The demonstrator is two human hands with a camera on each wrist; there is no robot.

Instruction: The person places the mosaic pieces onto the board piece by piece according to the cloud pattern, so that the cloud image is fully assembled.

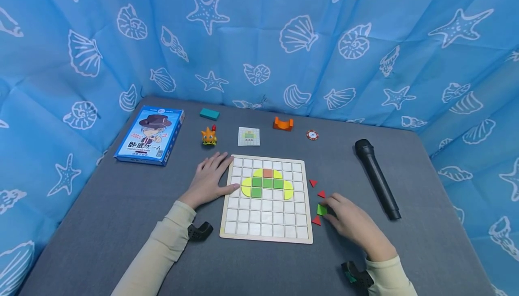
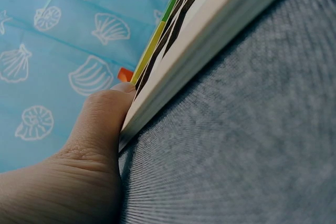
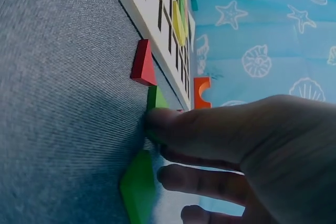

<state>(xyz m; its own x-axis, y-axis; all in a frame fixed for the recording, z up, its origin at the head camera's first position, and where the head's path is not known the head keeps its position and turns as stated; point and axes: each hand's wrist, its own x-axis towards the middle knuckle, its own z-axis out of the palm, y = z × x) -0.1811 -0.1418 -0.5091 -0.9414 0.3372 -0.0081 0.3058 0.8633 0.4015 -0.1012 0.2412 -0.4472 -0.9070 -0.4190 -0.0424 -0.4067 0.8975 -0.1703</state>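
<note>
A square white grid board (image 1: 266, 217) lies flat on the table, with green square tiles (image 1: 267, 183), yellow rounded tiles (image 1: 246, 187) and an orange-brown square tile (image 1: 267, 173) in its upper half. My left hand (image 1: 207, 179) rests at the board's left edge, fingers spread and thumb (image 2: 102, 119) over the rim. To the right of the board, my right hand (image 1: 352, 219) pinches a loose green tile (image 1: 321, 210) between thumb and fingers. Another green piece (image 3: 139, 187) lies beside that thumb in the right wrist view. Red triangle tiles (image 1: 316, 220) lie close around it.
Behind the board lie a small pattern card (image 1: 248, 136), an orange toy figure (image 1: 209, 136), a teal block (image 1: 209, 114), an orange arch block (image 1: 283, 124) and a poker chip (image 1: 312, 135). A blue game box (image 1: 150, 134) sits far left; a black microphone (image 1: 377, 179) lies right.
</note>
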